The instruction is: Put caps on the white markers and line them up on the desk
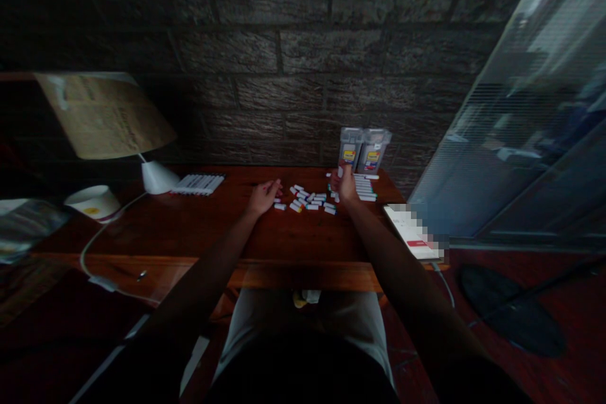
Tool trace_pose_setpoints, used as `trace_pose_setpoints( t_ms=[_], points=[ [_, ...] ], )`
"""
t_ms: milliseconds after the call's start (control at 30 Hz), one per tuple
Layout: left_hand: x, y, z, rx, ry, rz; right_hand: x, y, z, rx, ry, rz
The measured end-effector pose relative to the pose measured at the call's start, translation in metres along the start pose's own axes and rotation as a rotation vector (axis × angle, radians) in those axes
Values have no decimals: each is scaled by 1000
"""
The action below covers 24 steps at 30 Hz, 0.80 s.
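My left hand (265, 196) rests on the wooden table, its fingers loosely apart and holding nothing that I can see, beside a scatter of short white pieces with coloured ends (302, 194) that look like small markers or caps. Farther right, my right hand (347, 186) is closed with the thumb on top. What it grips, if anything, is hidden. Just to its right lies a row of white markers (364, 188) side by side, with one more across their far end. Behind that hand two clear plastic cases (375, 150) with yellow labels stand upright.
A row of white pens (199, 184) lies at the left, near a lamp (158, 177) and a white paper cup (95, 203). A white box (409, 233) sits at the table's right edge. Behind the table (303, 240) rises a brick wall (303, 95).
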<state>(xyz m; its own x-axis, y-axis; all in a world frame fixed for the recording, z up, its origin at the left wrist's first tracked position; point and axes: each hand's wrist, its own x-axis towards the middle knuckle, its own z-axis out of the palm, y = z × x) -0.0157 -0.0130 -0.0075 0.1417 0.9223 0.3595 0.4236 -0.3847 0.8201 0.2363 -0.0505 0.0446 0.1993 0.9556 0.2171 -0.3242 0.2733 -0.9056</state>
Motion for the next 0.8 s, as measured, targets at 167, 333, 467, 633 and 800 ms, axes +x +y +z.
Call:
trace_pose_setpoints(
  t_ms=[167, 333, 467, 633, 800],
  points=[
    [0, 1, 0, -14, 3, -1, -1, -1, 1, -11, 12, 1],
    [0, 2, 0, -10, 0, -4, -2, -3, 1, -1, 8, 16],
    [0, 2, 0, 9, 5, -6, -2, -4, 1, 42, 11, 30],
    [0, 0, 0, 1, 10, 5, -1, -4, 3, 27, 47, 39],
    [-1, 1, 1, -3, 8, 2, -2, -4, 0, 43, 75, -4]
  ],
)
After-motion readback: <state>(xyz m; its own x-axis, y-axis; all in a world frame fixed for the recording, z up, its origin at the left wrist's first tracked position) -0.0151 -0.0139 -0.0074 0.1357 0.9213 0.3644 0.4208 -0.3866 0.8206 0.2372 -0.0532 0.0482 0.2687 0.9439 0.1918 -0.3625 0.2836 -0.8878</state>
